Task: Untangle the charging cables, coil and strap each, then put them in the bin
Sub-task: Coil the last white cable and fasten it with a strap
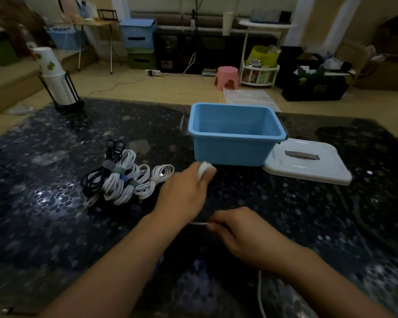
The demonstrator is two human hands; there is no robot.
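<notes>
1. The left hand reaches forward over the dark speckled tabletop; its fingers curl round a small white bundle of cable, held just in front of the bin's near wall.
2. The right hand lies nearer the body, its fingers pinching a thin white cable end that points left towards the other wrist.
3. A stretch of white cord shows below the right forearm, near the bottom edge; motion blur hides whether it joins the held pieces.
4. The blue bin stands open on the tabletop, with nothing seen inside it.
5. Its white lid lies flat just to the right, touching or nearly touching the bin.
6. Left of the hands lies a pile of coiled cables, white and black, several with straps round them.
7. A stack of paper cups in a black rack stands at the far left corner.
</notes>
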